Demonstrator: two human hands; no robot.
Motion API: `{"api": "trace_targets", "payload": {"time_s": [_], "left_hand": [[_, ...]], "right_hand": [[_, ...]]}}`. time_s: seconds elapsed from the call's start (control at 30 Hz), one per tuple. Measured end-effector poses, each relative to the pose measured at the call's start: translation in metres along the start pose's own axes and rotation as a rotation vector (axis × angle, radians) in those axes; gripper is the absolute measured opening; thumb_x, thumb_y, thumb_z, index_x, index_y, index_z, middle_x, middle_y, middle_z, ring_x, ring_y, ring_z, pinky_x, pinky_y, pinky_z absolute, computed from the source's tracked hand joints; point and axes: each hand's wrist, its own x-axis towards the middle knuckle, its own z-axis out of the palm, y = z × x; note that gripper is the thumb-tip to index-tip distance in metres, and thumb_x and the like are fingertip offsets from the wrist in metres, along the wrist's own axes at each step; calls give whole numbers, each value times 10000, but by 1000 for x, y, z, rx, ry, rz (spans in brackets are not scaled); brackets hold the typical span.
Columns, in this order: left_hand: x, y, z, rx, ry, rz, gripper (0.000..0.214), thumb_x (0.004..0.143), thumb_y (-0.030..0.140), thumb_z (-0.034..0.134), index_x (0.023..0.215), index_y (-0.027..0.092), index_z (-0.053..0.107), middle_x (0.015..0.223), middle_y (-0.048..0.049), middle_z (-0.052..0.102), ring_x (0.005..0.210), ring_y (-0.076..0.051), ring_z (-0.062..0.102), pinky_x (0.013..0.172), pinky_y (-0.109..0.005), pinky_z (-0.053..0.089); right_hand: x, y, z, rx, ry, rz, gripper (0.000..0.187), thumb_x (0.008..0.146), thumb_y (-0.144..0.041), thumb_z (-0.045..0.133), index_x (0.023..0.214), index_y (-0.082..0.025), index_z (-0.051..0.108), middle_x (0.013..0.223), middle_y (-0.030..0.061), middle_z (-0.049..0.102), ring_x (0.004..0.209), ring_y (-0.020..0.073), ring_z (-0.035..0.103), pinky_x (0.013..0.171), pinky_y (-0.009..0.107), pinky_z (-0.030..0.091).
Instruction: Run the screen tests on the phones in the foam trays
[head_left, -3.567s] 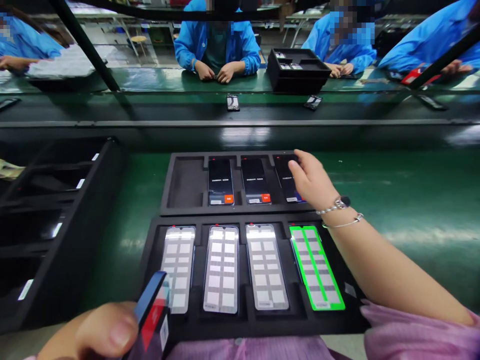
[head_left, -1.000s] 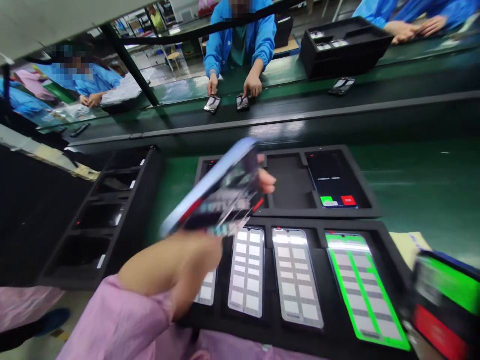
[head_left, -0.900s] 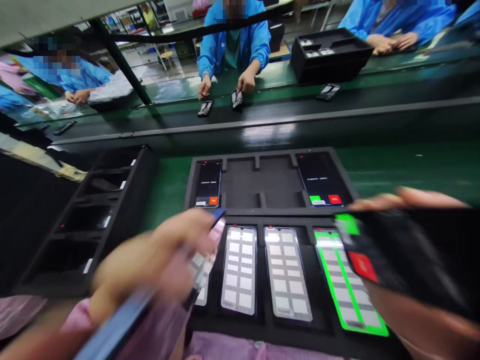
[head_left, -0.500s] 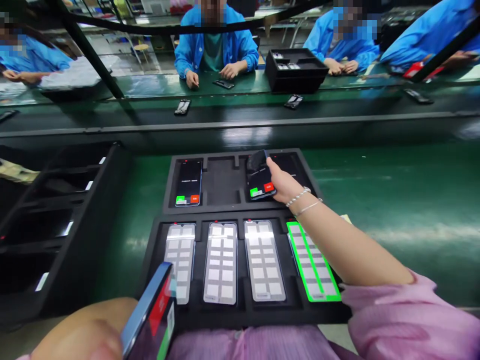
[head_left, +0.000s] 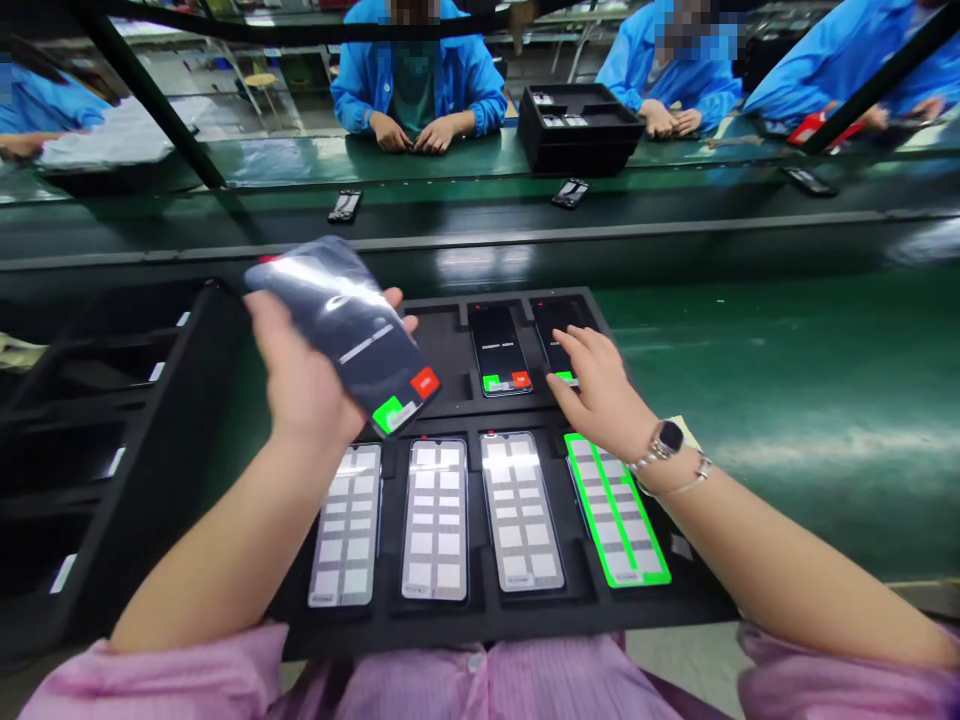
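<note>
**Our left hand (head_left: 304, 375) holds a black smartphone (head_left: 341, 330) up over two foam trays**

Our left hand cradles the smartphone from beneath, palm against its back, with fingertips (head_left: 395, 297) curling round its right edge. The grip is firm, and the phone is well clear of the trays. Its long axis runs diagonally, with the top end up and to our left and the lower end down and to our right, pointing toward the middle of the work. The glossy screen faces up at us, dark, with a green tile and a red tile at the lower end.

Our right hand (head_left: 600, 390) is well apart from it, to the right, open with spread fingers and gripping nothing. Its fingertips lie over the lower end of a second phone (head_left: 562, 322) in the right-hand slot of the upper foam tray (head_left: 480, 298). We cannot tell how hard they press. A wristwatch (head_left: 667, 436) and a thin bracelet (head_left: 686, 490) circle that wrist.

A third phone (head_left: 499, 345) sits just beside the second, also showing green and red tiles. Directly nearer us, the lower foam tray (head_left: 480, 625) holds four phones showing white-and-grey grids, the rightmost outlined in bright green (head_left: 616, 510).

A black slotted rack (head_left: 172, 420) stands to our left. Beyond the trays, phones lie on a green conveyor belt (head_left: 480, 230), and co-workers in blue jackets (head_left: 411, 85) sit across it.
</note>
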Motion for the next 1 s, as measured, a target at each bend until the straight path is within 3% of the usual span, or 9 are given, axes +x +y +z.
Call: {"api": "trace_targets", "payload": {"time_s": [0.07, 0.17, 0.3, 0.43, 0.53, 0.67, 0.73, 0.87, 1.0], "left_hand": [[28, -17, 1, 46, 10, -116, 785, 1047, 787, 268, 1228, 166, 713, 995, -112, 784, 1011, -281, 783, 898, -407, 656], [72, -51, 0, 146, 87, -297, 609, 1035, 705, 494, 1172, 158, 727, 972, -130, 797, 966, -288, 804, 903, -403, 656], [95, -85, 0, 235, 68, -390, 489, 1036, 603, 572, 1176, 163, 731, 1025, -140, 809, 1024, -300, 803, 948, -408, 645], [79, -85, -10, 447, -82, -277, 508, 1067, 568, 479, 1319, 177, 683, 1452, -175, 676, 1438, -301, 592, 1203, -436, 480], [52, -66, -37, 914, -213, 118, 500, 1038, 518, 542, 1439, 227, 607, 1663, -127, 480, 1611, -304, 345, 1330, -511, 273], [8, -50, -82, 1552, -532, 615, 447, 1008, 523, 620, 1340, 232, 687, 1664, -138, 446, 1646, -390, 182, 1340, -640, 169], [-7, -54, -95, 1730, -547, 645, 476, 1018, 541, 619, 1365, 223, 690, 1678, -163, 409, 1642, -428, 153, 1328, -672, 173], [-13, -67, -96, 1853, -507, 512, 584, 1009, 589, 634, 1493, 263, 618, 1721, -165, 332, 1641, -456, 138, 1315, -700, 182], [-8, -66, -90, 1867, -519, 411, 563, 1004, 648, 610, 1463, 324, 650, 1763, -115, 263, 1651, -472, 82, 1312, -730, 116]], "right_hand": [[-16, 9, -3, -172, 45, -8, 490, 1031, -357, 483, 1459, -144, 591, 1513, 235, 554, 1512, 409, 397, 1249, 678, 338], [-26, 16, -2, -254, 39, 34, 412, 1036, -329, 452, 1364, -171, 643, 1397, 205, 650, 1414, 407, 509, 1184, 698, 394], [-24, 16, 1, -257, 2, 20, 353, 1015, -244, 413, 1272, -170, 643, 1210, 166, 743, 1232, 336, 655, 1198, 662, 385], [-22, 17, 2, -268, -47, 0, 298, 984, -204, 417, 1172, -163, 645, 1130, 159, 762, 1106, 311, 706, 1207, 651, 372], [-20, 12, 2, -283, -80, -50, 303, 989, -207, 414, 1172, -144, 647, 1100, 168, 765, 1140, 330, 694, 1192, 661, 378], [-9, -11, 10, -254, -77, -196, 402, 1076, -402, 432, 1321, -162, 643, 1294, 185, 707, 1348, 357, 575, 1220, 642, 357], [-3, -22, 21, -244, -138, -221, 507, 1063, -534, 475, 1407, -196, 630, 1470, 197, 605, 1451, 399, 473, 1219, 675, 349], [2, -27, 43, -256, -243, -172, 555, 1024, -644, 500, 1344, -237, 702, 1594, 196, 482, 1538, 476, 329, 1203, 788, 292], [0, -20, 34, -203, -171, -152, 594, 1036, -592, 496, 1495, -228, 594, 1644, 215, 402, 1558, 475, 296, 1222, 761, 299]]}}
